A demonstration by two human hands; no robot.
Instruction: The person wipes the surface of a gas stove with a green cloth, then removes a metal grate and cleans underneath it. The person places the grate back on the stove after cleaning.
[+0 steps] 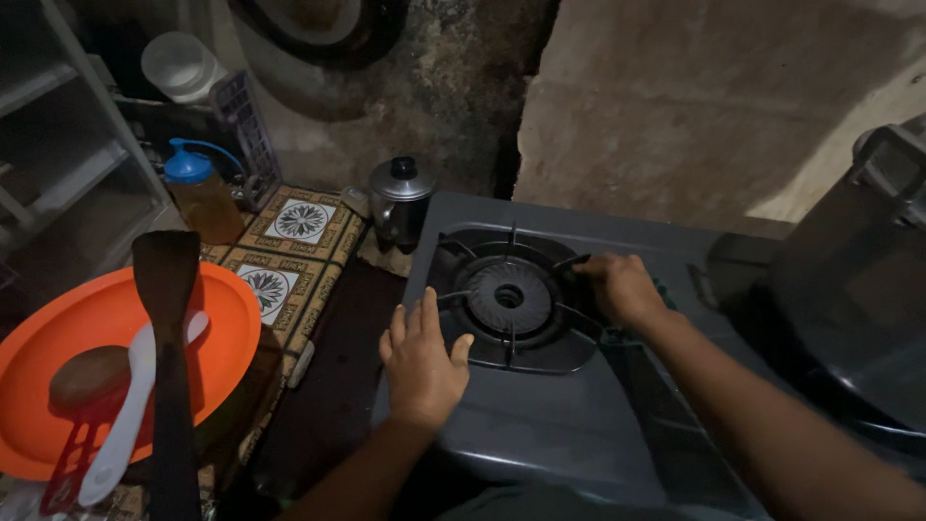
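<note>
Hands work at a grey gas stove [540, 425] that fills the middle of the head view. The left hand [422, 359] lies flat and open on the stove's near left part, fingers spread and pointing up toward the burner [508, 295], its fingertips at the left edge of the black pan support [540, 352]; it grips nothing. The right hand [622, 287] reaches in from the right and rests on the far right side of the pan support, fingers curled over one of its bars, though whether it truly clamps the bar I cannot tell in the dim light. The burner sits round and dark in the middle of the support, between the two hands. Behind the stove's left corner stands a small metal kettle [399, 198] with a black knob on its lid. Left of the kettle lie patterned tiles [299, 224], and beyond them a bottle [203, 198] of amber liquid with a blue cap. At the near left an orange plate [227, 318] carries a dark spatula [166, 289], a white spoon [121, 429] and a red utensil [72, 453]. A large dark pot [849, 289] stands just beside the stove on the right. Rough wall [694, 106] rises behind everything.
</note>
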